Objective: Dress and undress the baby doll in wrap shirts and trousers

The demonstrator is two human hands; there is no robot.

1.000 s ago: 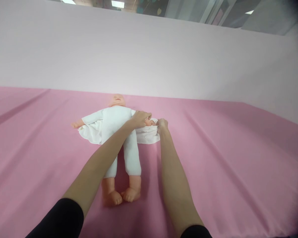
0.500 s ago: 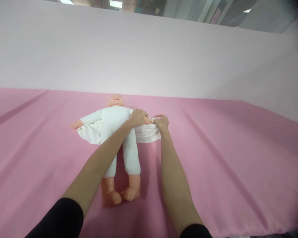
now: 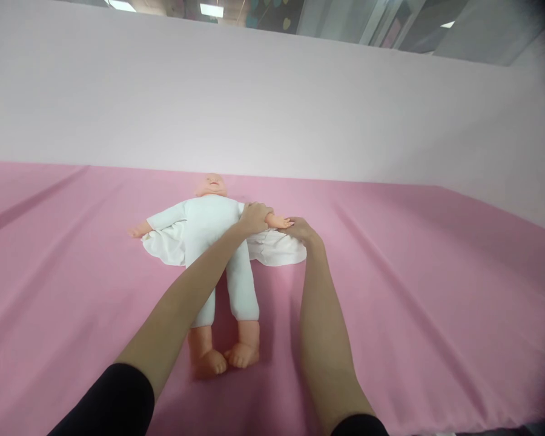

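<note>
A baby doll (image 3: 212, 221) with a white cloth body lies on its back, feet toward me. My left hand (image 3: 255, 218) is closed around the doll's arm on the right side, just above the wrist. The doll's bare hand (image 3: 279, 222) sticks out past my fingers. Under the doll is a white garment (image 3: 279, 248), spread out to both sides. At its right end, my right hand (image 3: 302, 230) is closed on the cloth, fingers close to the doll's fingertips. Some of the right fingers are hidden.
A pink sheet (image 3: 390, 290) with long creases covers the surface beneath. Behind the doll's head rises a plain white wall or panel (image 3: 272, 103). Ceiling lights (image 3: 212, 10) show above its top edge.
My right hand has moved slightly right and down, and the garment's right end has shifted right with it. More of the doll's hand shows above the cloth. My left hand stays on the arm.
</note>
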